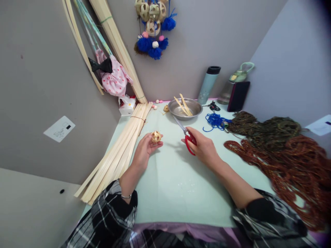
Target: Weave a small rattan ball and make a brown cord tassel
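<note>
A small woven ball of pale strips rests in the fingers of my left hand, above the middle left of the table. My right hand grips scissors by their red handles, the blades pointing up and left toward a metal bowl. Between the two hands there is a gap, and the scissors do not touch the ball. Two pale strips lean inside the bowl.
Long pale strips lie along the left edge. Blue cord, dark green cord and brown cord spread on the right. A blue bottle, green-lidded bottle and phone stand at the back.
</note>
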Demonstrator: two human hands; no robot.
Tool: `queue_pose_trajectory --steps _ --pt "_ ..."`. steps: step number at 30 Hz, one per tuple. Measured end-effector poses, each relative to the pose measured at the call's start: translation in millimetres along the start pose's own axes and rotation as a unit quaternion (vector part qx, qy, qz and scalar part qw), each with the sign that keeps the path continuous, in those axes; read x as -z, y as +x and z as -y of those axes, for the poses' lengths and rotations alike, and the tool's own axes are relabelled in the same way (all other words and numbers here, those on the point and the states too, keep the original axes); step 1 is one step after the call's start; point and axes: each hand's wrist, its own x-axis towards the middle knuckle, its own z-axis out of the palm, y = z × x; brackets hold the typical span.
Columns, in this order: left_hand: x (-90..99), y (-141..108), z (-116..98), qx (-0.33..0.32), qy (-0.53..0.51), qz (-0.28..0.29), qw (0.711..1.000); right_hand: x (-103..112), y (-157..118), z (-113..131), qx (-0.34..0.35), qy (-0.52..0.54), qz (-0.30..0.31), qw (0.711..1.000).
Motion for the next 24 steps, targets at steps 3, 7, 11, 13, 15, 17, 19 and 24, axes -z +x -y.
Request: queue_pose_trajectory --steps 3,7,11,13,15,17,19,24 --pt "-1.5 -0.8 -4.6 0.05 -0.092 0.023 0.994 -1.3 2.6 -9.4 -0.053 -0.072 0.043 0.995" --pt "-3.9 -1.3 -9.9 0.091 -0.125 0.026 0.988 0.1 3.3 -11.4 -0.041 -0.106 0.1 0.989" --pt "-5.1 -2.4 -10.3 0.1 -0.12 0.041 0.987 2.9 3.1 -1.7 -0.024 -0.026 0.09 0.995" --pt "-6.2 -4.0 -7.8 0.101 -0.111 0.058 0.987 2.9 2.4 4.9 -0.033 0.107 0.089 0.99" --pt "-8.5 -6.6 -4.0 0.098 -0.094 0.082 0.987 1.8 1.4 11.9 -0.057 0.251 0.113 0.96" --pt "-11.5 -9.8 0.5 0.092 -0.068 0.108 0.988 0.0 0.4 18.8 -0.077 0.354 0.155 0.919" --pt "-14.5 -12.9 4.9 0.094 -0.027 0.136 0.986 -1.9 -0.4 25.1 -0.081 0.412 0.192 0.887" --pt "-17.1 -15.5 11.5 0.087 0.079 0.16 0.98 -5.3 -0.8 32.2 -0.133 0.5 0.207 0.83"
